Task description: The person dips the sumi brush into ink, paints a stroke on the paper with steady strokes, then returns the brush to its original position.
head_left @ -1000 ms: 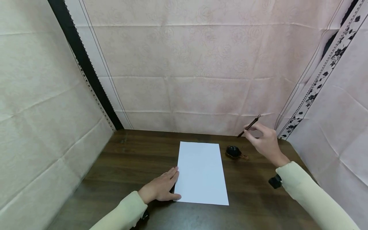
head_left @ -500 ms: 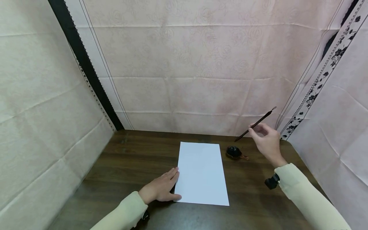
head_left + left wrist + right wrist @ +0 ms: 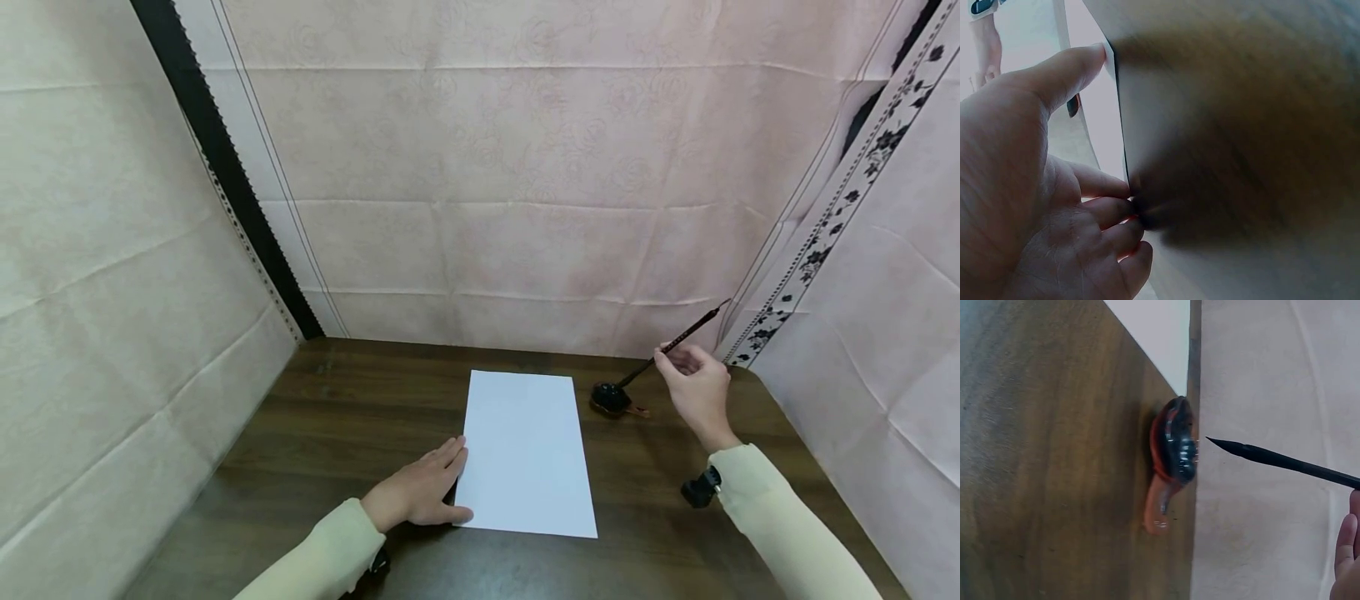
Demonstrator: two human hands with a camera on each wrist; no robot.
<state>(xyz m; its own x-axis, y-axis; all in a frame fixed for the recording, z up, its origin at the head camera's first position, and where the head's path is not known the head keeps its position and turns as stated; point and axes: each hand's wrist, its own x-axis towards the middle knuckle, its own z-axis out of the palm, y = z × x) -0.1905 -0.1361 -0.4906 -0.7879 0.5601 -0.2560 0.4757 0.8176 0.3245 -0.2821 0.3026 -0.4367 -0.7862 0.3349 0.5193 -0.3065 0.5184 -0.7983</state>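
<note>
My right hand (image 3: 699,390) pinches a dark calligraphy brush (image 3: 693,327) between thumb and fingers. The brush slants down to the left, its black tip at a small spoon-shaped dish (image 3: 611,400) of shiny black ink. In the right wrist view the dish (image 3: 1177,444) is reddish-brown with a short handle, and the brush tip appears apart from it. A blank white sheet of paper (image 3: 528,458) lies left of the dish. On its left edge rests my left hand (image 3: 420,492), fingers extended, thumb on the lower left corner.
Everything lies on a brown wooden table (image 3: 345,433). A pale cloth wall (image 3: 480,250) stands along its back edge, with more cloth at the left (image 3: 150,317) and right (image 3: 870,350). Each wrist wears a dark strapped-on device.
My right hand has shifted its grip higher on the brush and brought the tip down from above the dish to the ink. My left hand and the paper stay put.
</note>
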